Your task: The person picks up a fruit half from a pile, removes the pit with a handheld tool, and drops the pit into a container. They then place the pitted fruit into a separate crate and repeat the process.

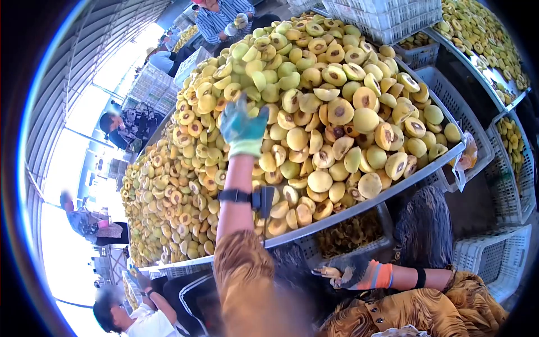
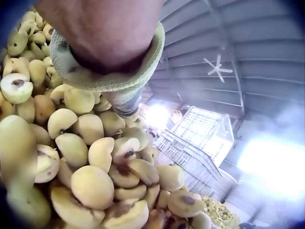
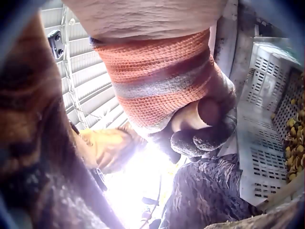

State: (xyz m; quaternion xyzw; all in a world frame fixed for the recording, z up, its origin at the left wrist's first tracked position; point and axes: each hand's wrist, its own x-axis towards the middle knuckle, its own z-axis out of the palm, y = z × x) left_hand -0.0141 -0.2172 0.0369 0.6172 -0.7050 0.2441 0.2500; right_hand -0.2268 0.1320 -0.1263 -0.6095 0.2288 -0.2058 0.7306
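A big heap of yellow stone fruit (image 1: pixel 320 181), mostly halved with brown centres, covers a metal-edged table (image 1: pixel 359 203). My left hand (image 1: pixel 244 128), in a teal glove with a pale green cuff, reaches over the middle of the heap with fingers extended and thumb out to the side. In the left wrist view the cuff (image 2: pixel 107 78) hides most of that hand above the fruit. Near my lap, my right hand (image 1: pixel 355 272), in a dark glove with an orange cuff, curls round a light-brown cylindrical handle (image 3: pixel 193 117). What the handle belongs to is hidden.
Below the table edge stands a crate (image 1: pixel 387 222) holding brownish scraps. White crates (image 1: pixel 384 19) are stacked behind the heap, and another crate (image 1: pixel 494 258) is at my right. A person in a striped shirt (image 1: pixel 222 22) works across the table; another in white (image 1: pixel 149 323) sits at left.
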